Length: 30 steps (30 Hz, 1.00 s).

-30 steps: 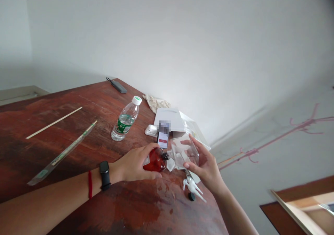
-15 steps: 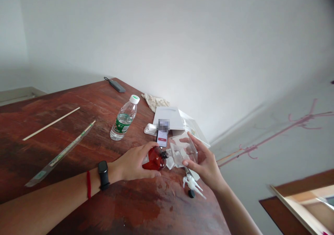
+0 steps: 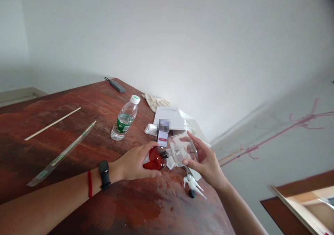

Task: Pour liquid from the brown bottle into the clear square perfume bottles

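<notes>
We find the left hand (image 3: pixel 135 165) clenched around a round red translucent bottle (image 3: pixel 155 159), its black neck (image 3: pixel 165 155) touching a clear faceted plastic bottle (image 3: pixel 181 152) grasped by the right hand (image 3: pixel 205 162), both held over the reddish-brown wooden counter (image 3: pixel 130 207), near a small white plastic figurine (image 3: pixel 193 185).

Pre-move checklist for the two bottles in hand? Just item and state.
1. Left hand grip on red bottle: ok, wrapped around its body.
2. Right hand hold on clear plastic bottle: ok, fingers on its side.
3. Bottle mouths lined up: ok, black neck points into the clear bottle's neck.
4. Seal at that joint: cannot tell.
5. Liquid inside clear plastic bottle: cannot tell.
6. Loose black cap and white plastic piece: ok, apart from both bottles on the wooden table.
</notes>
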Motion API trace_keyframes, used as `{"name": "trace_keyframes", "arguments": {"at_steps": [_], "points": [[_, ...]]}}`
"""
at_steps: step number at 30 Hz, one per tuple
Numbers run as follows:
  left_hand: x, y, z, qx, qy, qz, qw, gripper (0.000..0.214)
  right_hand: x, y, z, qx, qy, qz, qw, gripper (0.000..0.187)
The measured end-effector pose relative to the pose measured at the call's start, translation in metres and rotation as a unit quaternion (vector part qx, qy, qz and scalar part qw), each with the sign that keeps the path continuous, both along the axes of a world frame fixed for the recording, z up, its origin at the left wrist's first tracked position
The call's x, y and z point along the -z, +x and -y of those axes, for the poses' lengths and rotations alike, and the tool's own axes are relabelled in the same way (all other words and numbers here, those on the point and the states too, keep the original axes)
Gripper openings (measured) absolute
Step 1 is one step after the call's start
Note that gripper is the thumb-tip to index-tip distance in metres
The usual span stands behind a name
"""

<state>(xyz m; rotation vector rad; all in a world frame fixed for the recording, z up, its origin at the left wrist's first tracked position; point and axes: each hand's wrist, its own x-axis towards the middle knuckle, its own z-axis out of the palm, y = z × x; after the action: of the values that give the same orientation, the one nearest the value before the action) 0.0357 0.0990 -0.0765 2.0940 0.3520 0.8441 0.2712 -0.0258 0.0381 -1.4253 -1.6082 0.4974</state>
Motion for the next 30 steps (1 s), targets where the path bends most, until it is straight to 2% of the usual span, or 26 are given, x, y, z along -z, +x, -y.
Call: {"name": "trace_keyframes", "arguments": {"at_steps": [9,30], "points": [[0.0,0.0,0.0,0.007,-0.007,0.002,1.0,0.084,-0.005,-0.001,-0.003,-0.016,-0.002,0.013,1.0,0.086],[0.002,0.002,-0.004,0.011,0.01,-0.007,1.0,0.086,-0.017,-0.002,-0.005,-0.008,-0.025,0.064,0.998,0.088]]}}
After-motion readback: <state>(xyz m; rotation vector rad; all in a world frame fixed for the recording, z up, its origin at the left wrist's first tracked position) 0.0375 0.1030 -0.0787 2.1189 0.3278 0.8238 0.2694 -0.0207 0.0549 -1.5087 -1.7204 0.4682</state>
